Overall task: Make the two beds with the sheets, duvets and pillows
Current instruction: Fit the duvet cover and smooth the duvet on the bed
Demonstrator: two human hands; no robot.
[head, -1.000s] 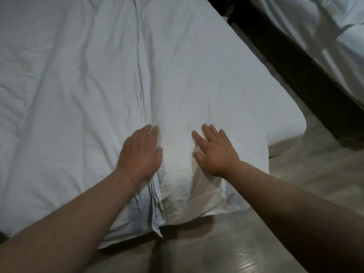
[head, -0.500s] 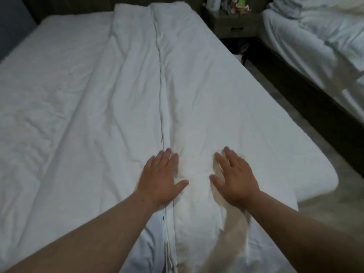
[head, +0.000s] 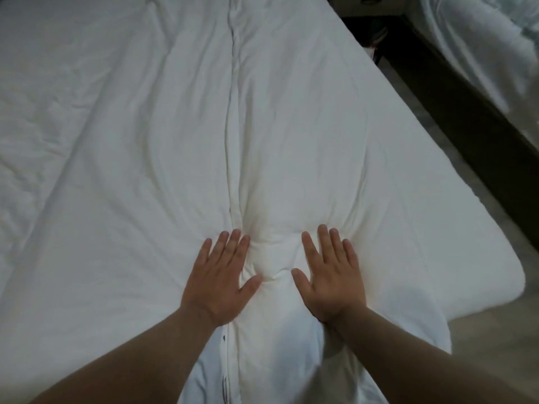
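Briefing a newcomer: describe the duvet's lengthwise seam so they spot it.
On the near bed lies the white duvet. Its seam runs lengthwise up the middle, passing under the left hand. Unlike the soft wrinkles around it, it is one straight line.

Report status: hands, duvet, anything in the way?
Both open: left hand and right hand press flat on the duvet. Duvet lies lengthwise on the bed, bunched between the hands. No obstruction seen.
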